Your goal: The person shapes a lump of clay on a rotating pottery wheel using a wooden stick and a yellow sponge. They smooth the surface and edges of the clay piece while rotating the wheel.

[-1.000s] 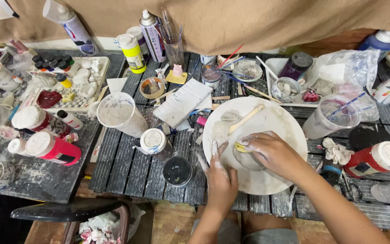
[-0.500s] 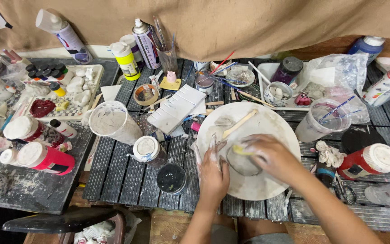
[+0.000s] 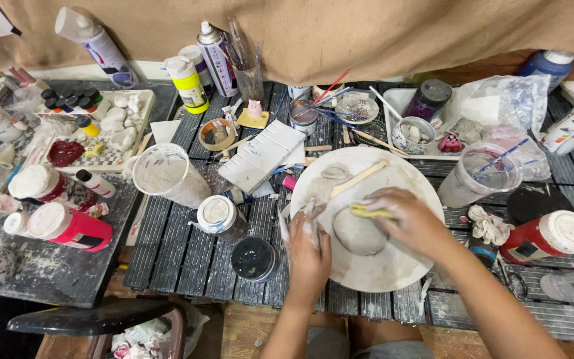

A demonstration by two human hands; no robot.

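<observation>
Clay lump (image 3: 359, 233), grey and rounded, lies near the middle of a round white board (image 3: 393, 266) that rests on the dark slatted table (image 3: 187, 252). The left hand (image 3: 308, 242), dusted with pale clay, lies at the lump's left edge; its fingers (image 3: 310, 216) are stretched out and close together, resting against the lump and the board, holding nothing. The right hand (image 3: 410, 223) is arched over the lump's upper right side, with its fingers curled down around a yellow sponge (image 3: 367, 211), which is pressed to the top of the lump. A flat wooden stick (image 3: 360, 178) lies aslant on the far part of the board, with a small scrap of clay (image 3: 335, 173) just beside it.

Left of the board, on the table, stand a small lidded jar (image 3: 217, 214) and a round black container (image 3: 252, 258), and farther left a clay-smeared white cup (image 3: 166, 174). Two pink bottles (image 3: 68, 226) lie on their sides at the left edge. Right of the board are a clear plastic cup (image 3: 476, 176) holding blue sticks and a red bottle (image 3: 546, 238) with a white cap, lying flat. Along the far side, before a brown cloth, stand a yellow bottle (image 3: 186, 83) and spray cans (image 3: 214, 56).
</observation>
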